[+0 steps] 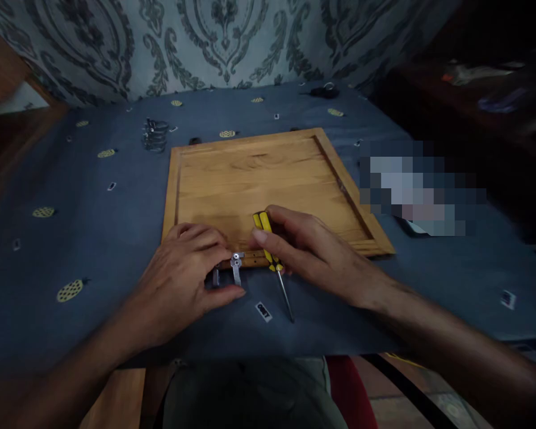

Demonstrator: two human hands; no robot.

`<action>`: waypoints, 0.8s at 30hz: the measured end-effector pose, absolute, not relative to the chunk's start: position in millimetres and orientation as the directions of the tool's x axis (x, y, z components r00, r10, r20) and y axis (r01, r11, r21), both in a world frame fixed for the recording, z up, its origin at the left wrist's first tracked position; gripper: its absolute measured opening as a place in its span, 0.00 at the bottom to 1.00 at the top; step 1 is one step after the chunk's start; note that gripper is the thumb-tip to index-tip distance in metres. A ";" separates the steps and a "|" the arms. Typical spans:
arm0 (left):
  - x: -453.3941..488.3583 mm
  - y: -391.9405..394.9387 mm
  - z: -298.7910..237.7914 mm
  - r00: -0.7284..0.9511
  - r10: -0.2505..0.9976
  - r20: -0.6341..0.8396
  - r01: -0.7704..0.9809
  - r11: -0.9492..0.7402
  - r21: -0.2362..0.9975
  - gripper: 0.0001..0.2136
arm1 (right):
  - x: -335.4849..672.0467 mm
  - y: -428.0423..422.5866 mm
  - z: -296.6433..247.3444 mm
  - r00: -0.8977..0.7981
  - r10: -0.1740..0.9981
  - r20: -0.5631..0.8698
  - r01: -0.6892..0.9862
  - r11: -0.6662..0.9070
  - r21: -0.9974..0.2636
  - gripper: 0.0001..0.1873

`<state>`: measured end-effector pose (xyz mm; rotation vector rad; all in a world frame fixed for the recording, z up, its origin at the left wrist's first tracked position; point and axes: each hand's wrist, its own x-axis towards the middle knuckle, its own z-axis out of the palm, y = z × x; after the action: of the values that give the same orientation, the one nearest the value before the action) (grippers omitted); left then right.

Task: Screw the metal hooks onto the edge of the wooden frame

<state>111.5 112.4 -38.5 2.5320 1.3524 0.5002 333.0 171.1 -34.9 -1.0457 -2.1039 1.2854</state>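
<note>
A wooden cabinet-door panel (259,179) lies flat on a blue cloth-covered table (93,238). My left hand (185,277) rests at the panel's near edge, its fingers curled around a metal hinge (236,267) seated there. My right hand (308,250) is closed on a yellow-handled screwdriver (268,238), holding it across the panel's edge with the metal shaft pointing toward me over the cloth. The two hands nearly touch just above the hinge.
A cluster of metal hinges (155,136) sits on the cloth beyond the panel's far left corner. A dark tool (324,91) lies at the far edge. Small tags (263,311) dot the cloth. A blurred patch covers something to the right.
</note>
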 end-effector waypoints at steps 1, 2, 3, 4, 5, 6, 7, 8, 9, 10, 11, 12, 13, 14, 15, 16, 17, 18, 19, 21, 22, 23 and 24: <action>111.6 112.3 -38.3 0.518 0.834 0.190 0.756 -0.551 0.353 0.12 | 332.8 170.3 -36.6 -0.606 0.795 -0.020 0.376 0.264 -0.888 0.26; 111.7 112.2 -38.0 0.519 0.834 0.189 0.756 -0.551 0.354 0.12 | 332.4 169.7 -37.9 -0.607 0.794 -0.028 0.379 0.259 -0.888 0.26; 111.6 112.1 -37.7 0.520 0.833 0.189 0.754 -0.551 0.357 0.12 | 331.9 169.2 -39.0 -0.609 0.793 -0.031 0.379 0.256 -0.889 0.26; 111.5 112.0 -37.4 0.519 0.833 0.189 0.754 -0.551 0.358 0.13 | 331.4 168.8 -39.8 -0.613 0.790 -0.032 0.375 0.255 -0.891 0.26; 111.4 111.8 -37.2 0.519 0.833 0.191 0.754 -0.551 0.358 0.13 | 331.0 168.5 -40.3 -0.615 0.788 -0.030 0.370 0.255 -0.893 0.27; 111.2 111.7 -37.2 0.519 0.833 0.192 0.753 -0.552 0.358 0.13 | 330.7 168.3 -40.7 -0.618 0.786 -0.029 0.365 0.254 -0.896 0.27; 111.1 111.6 -37.3 0.519 0.833 0.194 0.753 -0.552 0.358 0.13 | 330.6 168.2 -41.0 -0.620 0.784 -0.028 0.360 0.252 -0.898 0.27; 111.0 111.6 -37.5 0.518 0.833 0.193 0.753 -0.551 0.359 0.14 | 330.5 168.2 -41.4 -0.623 0.782 -0.025 0.353 0.252 -0.901 0.27; 111.0 111.6 -37.8 0.516 0.834 0.192 0.754 -0.550 0.360 0.14 | 330.6 168.2 -41.8 -0.625 0.780 -0.022 0.349 0.254 -0.902 0.27; 110.9 111.5 -38.2 0.516 0.835 0.193 0.753 -0.549 0.363 0.14 | 330.7 168.2 -42.3 -0.627 0.778 -0.020 0.345 0.256 -0.903 0.27; 111.0 111.5 -38.5 0.515 0.834 0.196 0.751 -0.549 0.366 0.14 | 330.8 168.3 -42.8 -0.629 0.778 -0.016 0.342 0.257 -0.904 0.27; 111.0 111.5 -38.7 0.513 0.835 0.199 0.750 -0.549 0.369 0.14 | 331.0 168.4 -43.2 -0.631 0.776 -0.011 0.335 0.259 -0.906 0.26; 111.1 111.5 -38.8 0.514 0.834 0.202 0.748 -0.550 0.372 0.14 | 331.1 168.5 -43.4 -0.631 0.776 -0.004 0.324 0.258 -0.910 0.27; 111.3 111.5 -38.6 0.515 0.833 0.202 0.746 -0.552 0.374 0.14 | 331.3 168.5 -43.3 -0.628 0.778 -0.003 0.311 0.247 -0.918 0.27; 111.4 111.4 -38.2 0.518 0.831 0.201 0.743 -0.554 0.375 0.13 | 331.6 168.4 -42.9 -0.623 0.782 -0.007 0.293 0.226 -0.929 0.26; 111.6 111.2 -37.7 0.520 0.831 0.198 0.742 -0.555 0.376 0.13 | 331.9 168.1 -42.0 -0.614 0.790 -0.012 0.271 0.196 -0.942 0.26; 111.8 111.1 -37.0 0.522 0.830 0.196 0.742 -0.555 0.377 0.13 | 332.4 167.6 -40.8 -0.595 0.804 -0.009 0.245 0.170 -0.955 0.26; 111.9 110.9 -36.3 0.523 0.830 0.192 0.742 -0.555 0.376 0.14 | 333.0 166.9 -39.2 -0.569 0.822 0.005 0.216 0.155 -0.964 0.25; 111.9 110.7 -35.7 0.524 0.831 0.188 0.744 -0.553 0.375 0.14 | 333.7 165.9 -37.3 -0.532 0.846 0.032 0.186 0.154 -0.970 0.24; 111.9 110.5 -34.9 0.522 0.833 0.181 0.749 -0.550 0.371 0.13 | 335.0 163.3 -33.7 -0.421 0.898 0.130 0.121 0.198 -0.973 0.20; 111.8 110.3 -34.8 0.521 0.835 0.179 0.751 -0.547 0.370 0.13 | 335.5 161.7 -32.2 -0.357 0.916 0.185 0.092 0.232 -0.968 0.18; 111.8 110.2 -34.8 0.520 0.836 0.175 0.751 -0.545 0.372 0.13 | 336.0 160.0 -31.0 -0.293 0.926 0.236 0.067 0.266 -0.961 0.15; 111.7 110.0 -34.9 0.519 0.837 0.170 0.751 -0.542 0.378 0.13 | 336.3 158.3 -30.4 -0.236 0.931 0.279 0.048 0.298 -0.953 0.12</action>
<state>111.7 110.0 -34.9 2.5051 1.3388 0.4878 336.3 158.3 -30.4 -0.9269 -1.5619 1.1032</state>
